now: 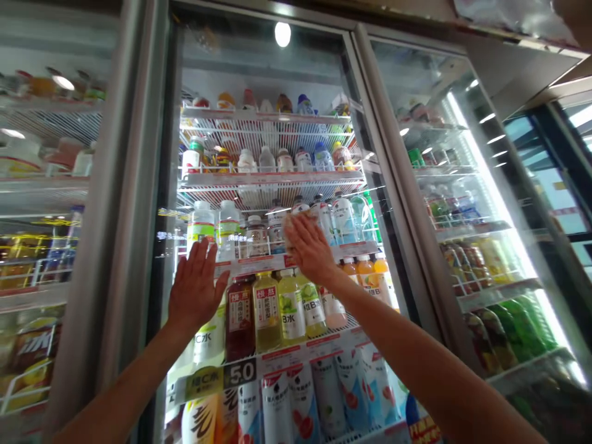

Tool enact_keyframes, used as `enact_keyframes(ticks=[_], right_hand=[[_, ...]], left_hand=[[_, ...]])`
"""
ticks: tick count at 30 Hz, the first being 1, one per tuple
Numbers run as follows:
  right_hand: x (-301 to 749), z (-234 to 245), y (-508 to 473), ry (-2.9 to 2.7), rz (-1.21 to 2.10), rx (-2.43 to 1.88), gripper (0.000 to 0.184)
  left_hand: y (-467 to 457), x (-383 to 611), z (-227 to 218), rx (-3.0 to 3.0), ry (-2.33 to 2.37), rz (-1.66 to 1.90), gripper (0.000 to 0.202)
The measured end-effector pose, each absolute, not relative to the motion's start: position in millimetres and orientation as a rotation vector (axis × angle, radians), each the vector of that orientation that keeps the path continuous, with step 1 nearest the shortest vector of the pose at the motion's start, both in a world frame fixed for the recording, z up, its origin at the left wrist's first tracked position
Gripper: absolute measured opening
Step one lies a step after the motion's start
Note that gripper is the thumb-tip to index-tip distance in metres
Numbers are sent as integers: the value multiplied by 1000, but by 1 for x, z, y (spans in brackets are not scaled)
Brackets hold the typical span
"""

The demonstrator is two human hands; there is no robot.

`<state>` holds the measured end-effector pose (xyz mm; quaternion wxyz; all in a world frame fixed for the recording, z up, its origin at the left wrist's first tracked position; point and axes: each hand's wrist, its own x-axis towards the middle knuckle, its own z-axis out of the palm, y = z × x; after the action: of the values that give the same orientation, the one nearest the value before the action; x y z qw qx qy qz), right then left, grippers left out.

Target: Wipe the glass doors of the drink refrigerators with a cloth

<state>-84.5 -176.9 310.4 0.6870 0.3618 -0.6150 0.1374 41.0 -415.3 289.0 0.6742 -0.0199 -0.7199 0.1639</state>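
A closed glass door (pixel 259 68) of a drinks fridge fills the middle of the head view. My left hand (pixel 194 283) lies flat against the glass at the lower left, fingers spread upward and nothing in it. Higher and to the right, my right hand (pixel 308 246) presses a pale, thin cloth (pixel 290 229) onto the same pane. Most of the cloth is hidden under the fingers, and its edges look blurred. Behind the glass, near the hands, stand a dark red bottle (pixel 240 324) and pale yellow-green bottles (pixel 289 308).
Metal door frames (pixel 388 166) run up both sides of the pane. Wire shelves (pixel 272 179) inside carry several rows of bottles, with cartons (pixel 303 401) lower down. A price sign (pixel 240 372) reads 5.0. More glass doors (pixel 439 148) flank this one.
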Motion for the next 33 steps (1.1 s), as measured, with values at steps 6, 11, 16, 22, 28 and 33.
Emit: enact_keyframes(ticks=[6, 11, 16, 22, 28, 33], right_hand=[[-144, 294, -90, -1349, 666, 375, 53], [-99, 276, -159, -1294, 440, 697, 48], [-106, 257, -144, -1325, 378, 727, 48], [-155, 250, -77, -1277, 695, 331, 53], [-83, 239, -177, -1329, 403, 820, 50], [-104, 220, -138, -1399, 452, 715, 52]], left_hand=[[-412, 40, 288, -40, -1609, 328, 61], [-388, 31, 284, -118, -1609, 345, 60], [-370, 17, 272, -110, -1609, 370, 62], [-373, 16, 265, -83, -1638, 357, 62], [-373, 18, 264, -97, -1641, 337, 61], [-375, 23, 234, -111, -1645, 369, 64]])
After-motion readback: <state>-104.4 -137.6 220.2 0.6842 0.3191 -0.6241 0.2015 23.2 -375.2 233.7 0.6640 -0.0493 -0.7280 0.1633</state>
